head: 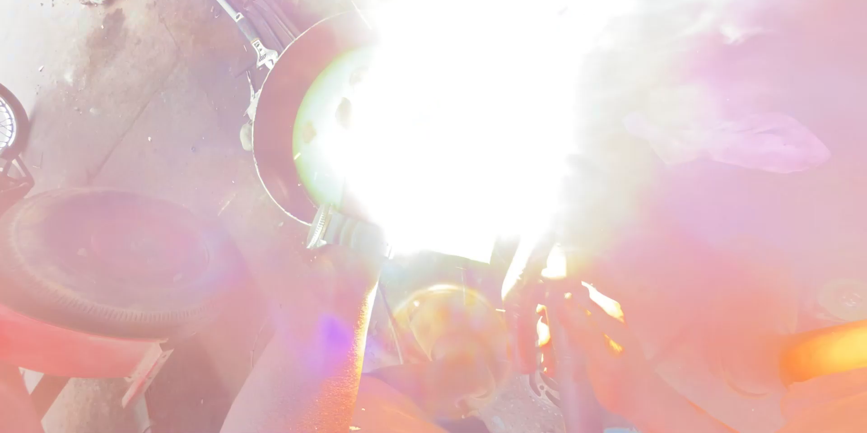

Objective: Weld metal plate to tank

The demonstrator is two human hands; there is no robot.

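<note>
A strong burst of glare whites out the middle of the view, so most detail of the work is lost.

1. Worked part. A round metal disc [275, 139], dark and rust-coloured, stands at centre-left with its curved edge toward the ground. Only the left rim and part of the face are readable; a pale green flare ring lies over the face. The rest of the disc vanishes into the glare.

2. Left arm. A forearm [312, 352] rises from the lower edge toward the underside of the disc. The left hand [348, 232] sits just below the disc rim, at the border of the glare. The hand appears to touch something ribbed and pale there, but the spread of the fingers cannot be told.

3. Right hand. The right hand [560, 307] lies right of centre, below the glare, with sunlit orange edges on the fingers. The fingers look curled, yet whether they hold anything cannot be told.

4. Surroundings. A worn tyre [108, 261] lies flat on the concrete ground [135, 99] at the left, well apart from the disc. A long metal bar [235, 18] lies on the ground above the disc, near its upper rim. Part of a spoked wheel [9, 126] shows at the far left edge.
</note>
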